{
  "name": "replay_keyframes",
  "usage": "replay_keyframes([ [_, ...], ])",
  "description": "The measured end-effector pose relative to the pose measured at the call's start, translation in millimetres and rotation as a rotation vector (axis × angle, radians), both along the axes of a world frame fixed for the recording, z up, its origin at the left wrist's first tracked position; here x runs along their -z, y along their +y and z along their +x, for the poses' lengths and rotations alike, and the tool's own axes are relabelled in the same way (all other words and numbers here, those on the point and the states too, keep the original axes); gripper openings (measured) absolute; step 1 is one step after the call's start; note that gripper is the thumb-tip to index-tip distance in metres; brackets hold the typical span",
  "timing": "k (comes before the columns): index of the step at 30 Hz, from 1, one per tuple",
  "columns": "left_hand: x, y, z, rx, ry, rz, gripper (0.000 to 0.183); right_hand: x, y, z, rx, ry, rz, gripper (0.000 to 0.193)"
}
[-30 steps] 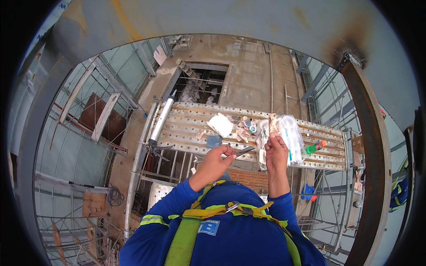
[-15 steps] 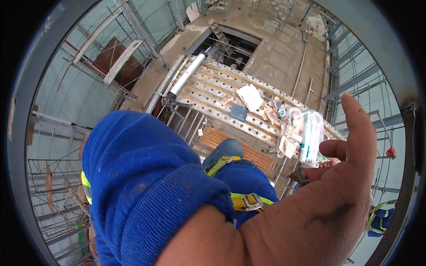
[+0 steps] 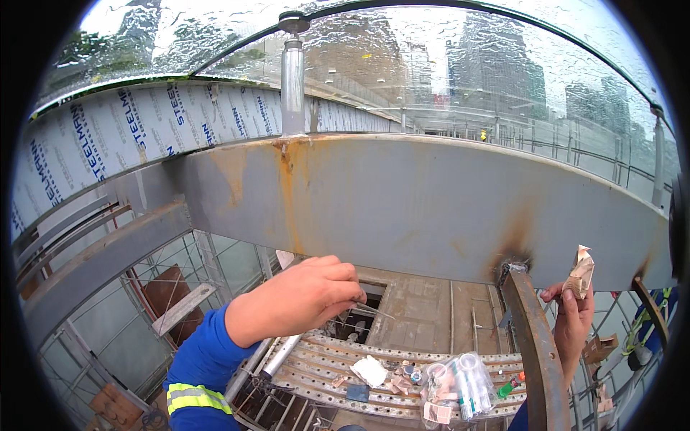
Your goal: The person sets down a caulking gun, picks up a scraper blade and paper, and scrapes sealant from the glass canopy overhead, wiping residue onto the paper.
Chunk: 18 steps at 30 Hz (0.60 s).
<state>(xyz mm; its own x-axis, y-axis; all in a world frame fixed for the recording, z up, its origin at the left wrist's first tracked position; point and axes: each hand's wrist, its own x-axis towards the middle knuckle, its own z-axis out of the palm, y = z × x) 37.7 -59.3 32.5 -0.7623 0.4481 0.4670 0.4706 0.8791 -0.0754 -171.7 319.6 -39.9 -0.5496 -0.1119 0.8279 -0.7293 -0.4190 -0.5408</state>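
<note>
My left hand (image 3: pixel 305 298), in a blue sleeve with a reflective band, is in front of the lower edge of a grey steel beam (image 3: pixel 402 205). Its fingers are closed on a thin, pointed tool (image 3: pixel 376 312) that sticks out to the right; its exact kind is unclear. On the far right, behind a narrower steel bar (image 3: pixel 535 345), my right hand (image 3: pixel 571 323) pinches a crumpled piece of tan paper (image 3: pixel 581 273), held upright. Part of the right forearm is hidden by that bar.
Below lies a perforated metal scaffold platform (image 3: pixel 316 373). On it are a silver sealant gun (image 3: pixel 282 355), a white cloth (image 3: pixel 369 371), a clear bag of tubes (image 3: pixel 460 384) and a green bottle (image 3: pixel 509 386). Beyond it is a floor opening (image 3: pixel 359 323). Wet glass (image 3: pixel 402 72) rises above the beam.
The view has tilted up from my body and the platform to the beam and glass. My left hand, close up before with its index finger stretched out, is now farther off and closed.
</note>
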Motion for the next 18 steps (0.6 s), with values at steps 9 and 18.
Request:
replay_keyframes([
  [9,-179,31,-17,-0.101,0.754,-0.527,0.019,-73,-54,9,-0.437,-0.008,0.558,0.031],
  [18,-306,152,-92,-0.102,1.120,-0.951,0.025,-70,-51,1,-0.394,0.045,0.992,0.010],
])
